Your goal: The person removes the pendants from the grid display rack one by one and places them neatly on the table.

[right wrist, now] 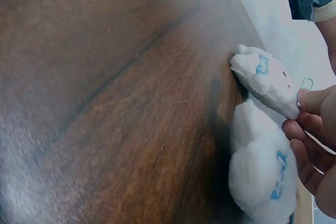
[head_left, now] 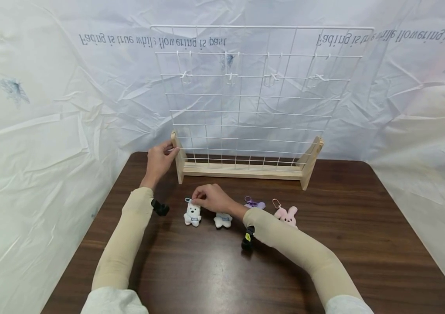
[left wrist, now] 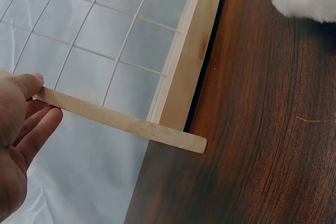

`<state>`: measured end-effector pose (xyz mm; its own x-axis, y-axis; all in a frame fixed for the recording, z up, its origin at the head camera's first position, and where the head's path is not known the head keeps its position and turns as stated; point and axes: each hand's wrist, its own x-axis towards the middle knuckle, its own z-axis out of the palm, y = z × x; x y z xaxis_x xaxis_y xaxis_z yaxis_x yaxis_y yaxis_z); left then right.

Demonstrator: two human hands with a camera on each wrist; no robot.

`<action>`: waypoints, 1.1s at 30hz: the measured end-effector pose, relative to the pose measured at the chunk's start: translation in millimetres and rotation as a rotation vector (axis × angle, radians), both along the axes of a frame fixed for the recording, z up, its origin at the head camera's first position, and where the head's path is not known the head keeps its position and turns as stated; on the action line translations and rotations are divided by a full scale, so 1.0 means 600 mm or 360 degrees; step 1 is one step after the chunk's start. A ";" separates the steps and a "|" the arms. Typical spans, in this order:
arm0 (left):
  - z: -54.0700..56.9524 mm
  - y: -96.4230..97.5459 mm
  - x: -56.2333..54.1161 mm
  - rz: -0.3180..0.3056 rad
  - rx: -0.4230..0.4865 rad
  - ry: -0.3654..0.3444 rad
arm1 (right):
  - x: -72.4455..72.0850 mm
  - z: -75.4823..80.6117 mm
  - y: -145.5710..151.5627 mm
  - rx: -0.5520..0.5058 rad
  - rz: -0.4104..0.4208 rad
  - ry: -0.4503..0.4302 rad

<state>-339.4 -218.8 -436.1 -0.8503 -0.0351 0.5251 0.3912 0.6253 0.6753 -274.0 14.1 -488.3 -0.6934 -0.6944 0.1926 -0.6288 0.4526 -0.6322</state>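
Note:
My left hand holds the left wooden upright of a white wire grid rack, thumb on one side and fingers on the other. The right hand pinches the top of a white plush bear keychain between thumb and fingers. This leftmost plush has a blue clasp and blue lettering on its front. Close beside it lies a second white plush keychain, its upper part hidden under my right hand in the head view.
A purple keychain and a pink bunny plush lie to the right, partly behind my right forearm. Several white hooks hang on the grid's upper rows. The rack stands at the back of the dark wooden table, before white sheeting.

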 end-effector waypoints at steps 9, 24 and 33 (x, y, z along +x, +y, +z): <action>0.002 0.000 0.002 -0.0010 -0.0013 0.0005 | -0.008 -0.018 -0.004 0.0043 -0.0034 -0.0003; 0.003 -0.001 0.003 0.0004 -0.0048 -0.0055 | -0.012 -0.021 0.001 0.0090 -0.0062 -0.0018; 0.008 -0.004 0.006 -0.0010 -0.0036 -0.0007 | -0.014 0.018 0.054 -0.0012 -0.0112 -0.0087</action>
